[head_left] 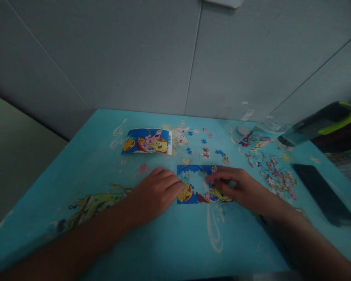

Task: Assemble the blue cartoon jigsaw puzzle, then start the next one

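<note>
A partly assembled cartoon jigsaw puzzle (194,179) lies on the turquoise table (169,242) in front of me. My left hand (156,191) rests flat with fingers stretched out, its fingertips touching the puzzle's left edge. My right hand (236,187) sits on the puzzle's right part with fingers curled and pressed together over it; whether a piece is between them is hidden. A printed reference picture card (148,141) lies farther back on the left.
Several loose puzzle pieces (276,171) are heaped at the right, with a few more (204,150) behind the puzzle. A clear plastic tube (257,134) lies at the back right beside a dark green-trimmed object (324,121). A black phone (324,193) lies at the right edge. Grey wall behind.
</note>
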Demonstrator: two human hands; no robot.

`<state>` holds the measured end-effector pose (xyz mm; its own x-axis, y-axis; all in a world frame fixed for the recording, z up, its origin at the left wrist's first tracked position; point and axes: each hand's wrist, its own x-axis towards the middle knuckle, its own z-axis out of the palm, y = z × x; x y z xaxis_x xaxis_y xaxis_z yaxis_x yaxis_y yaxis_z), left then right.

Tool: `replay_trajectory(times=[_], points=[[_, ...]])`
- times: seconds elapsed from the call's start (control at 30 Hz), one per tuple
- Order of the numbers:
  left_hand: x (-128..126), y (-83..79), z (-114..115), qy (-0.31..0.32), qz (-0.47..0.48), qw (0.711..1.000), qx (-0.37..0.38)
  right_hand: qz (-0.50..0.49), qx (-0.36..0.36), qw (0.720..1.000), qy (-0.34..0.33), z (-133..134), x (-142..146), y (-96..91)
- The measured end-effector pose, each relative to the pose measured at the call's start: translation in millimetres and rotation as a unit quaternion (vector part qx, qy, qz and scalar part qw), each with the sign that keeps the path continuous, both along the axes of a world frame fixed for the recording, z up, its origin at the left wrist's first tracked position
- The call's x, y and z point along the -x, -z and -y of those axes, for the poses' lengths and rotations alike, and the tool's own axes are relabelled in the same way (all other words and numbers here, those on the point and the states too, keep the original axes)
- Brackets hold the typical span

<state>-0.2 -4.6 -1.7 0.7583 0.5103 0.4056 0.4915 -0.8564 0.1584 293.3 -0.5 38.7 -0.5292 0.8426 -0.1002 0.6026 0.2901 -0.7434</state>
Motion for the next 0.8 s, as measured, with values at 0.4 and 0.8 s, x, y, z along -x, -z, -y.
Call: replay_trajectory(times=[0.4,0.8], points=[[0.9,1.5,0.6,0.001,-0.007,1.0,0.003,-0.05,0.132,0.984,0.109,1.5,0.7,1.0],[-0.2,0.4,1.0,-0.007,-0.01,1.0,-0.013,-0.091,0.16,0.977,0.111,-1.8,-2.2,4.4]])
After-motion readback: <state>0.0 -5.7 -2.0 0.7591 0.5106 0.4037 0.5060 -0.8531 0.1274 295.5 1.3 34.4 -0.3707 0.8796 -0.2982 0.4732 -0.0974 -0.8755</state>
